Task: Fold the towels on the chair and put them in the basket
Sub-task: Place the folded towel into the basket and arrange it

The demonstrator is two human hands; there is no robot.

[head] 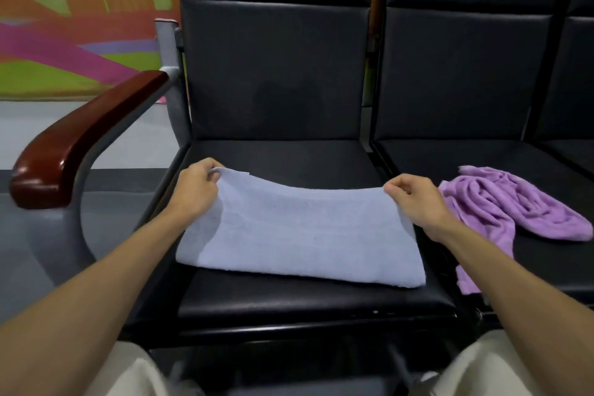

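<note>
1. I have one head view, looking down at both bare forearms reaching out over a black padded chair (289, 302).
2. My left hand (196, 190) pinches the far left corner of the blue towel (305, 235). The thumb lies on top of the cloth and the fingers are curled under it, clamped on the fabric.
3. My right hand (414, 206) pinches the far right corner of the same towel, thumb and forefinger closed on the edge and the other fingers curled in beside them.
4. The blue towel spans most of the seat's width. Its near edge lies flat on the cushion, a little back from the front edge, and looks doubled over there.
5. Its far edge is lifted off the cushion at both corners and sags slightly between the two hands.
6. The purple towel (514, 209) lies crumpled on the second seat (450, 157) to the right, towards that seat's front left corner. One strip of it hangs over the front edge, just beside my right forearm. It does not touch the blue towel.
7. A glossy brown armrest (80, 145) on a grey metal frame stands at the chair's left side, apart from my left arm.
8. The black backrest (276, 74) rises behind the towel. Left of it I see grey floor (38, 132) and a colourful mural (64, 42).
</note>
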